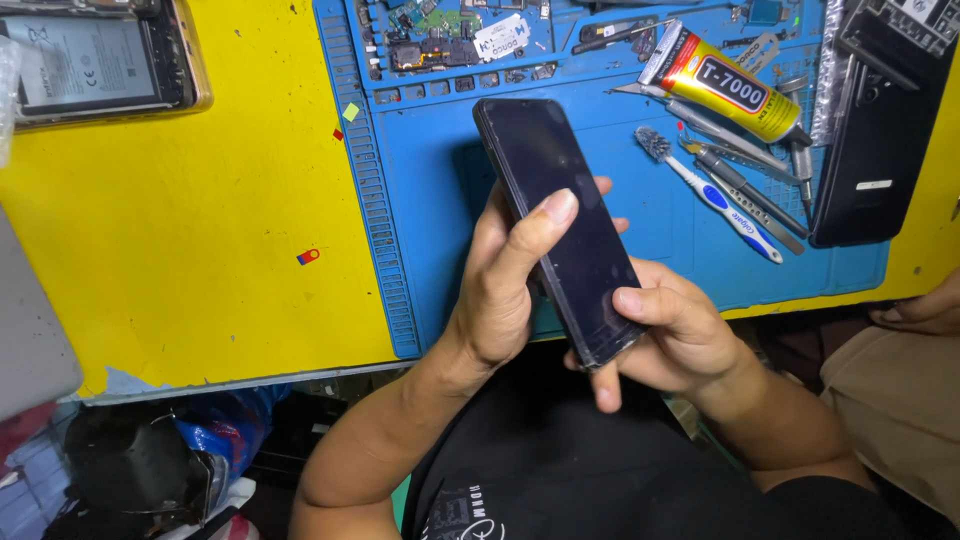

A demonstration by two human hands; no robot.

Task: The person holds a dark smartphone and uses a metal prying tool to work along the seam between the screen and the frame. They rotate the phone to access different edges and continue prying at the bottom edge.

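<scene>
Two bare hands are holding one dark phone [562, 225] above the near edge of a blue work mat [440, 200]. The phone's screen is blank and facing up, and its underside is hidden. Its far end is reaching over the mat, while its near end is hanging past the mat's front edge, over the person's lap.

The left hand [500, 290] is gripping the phone's left side, its thumb [540, 225] lying across the glass and its other fingers curling underneath, mostly out of sight. The right hand [680, 335] is cupping the phone's near right corner, its thumb [640, 302] pressing on the screen edge; its remaining fingers are tucked below and hard to make out.

Beyond the phone, at the mat's far right, a yellow glue tube [725, 85], a toothbrush [710, 195] and thin metal tools [740, 165] are lying close together. A black phone body [880, 130] is resting at the mat's right edge, partly cut off by the frame. Small circuit parts [440, 40] are sitting in the mat's far trays, too small to identify. Left of the mat, the yellow table [180, 220] is stretching wide and mostly bare, with an opened phone [95, 60] cut off at its far corner. Another person's hand [925, 312] is just showing right of the mat.
</scene>
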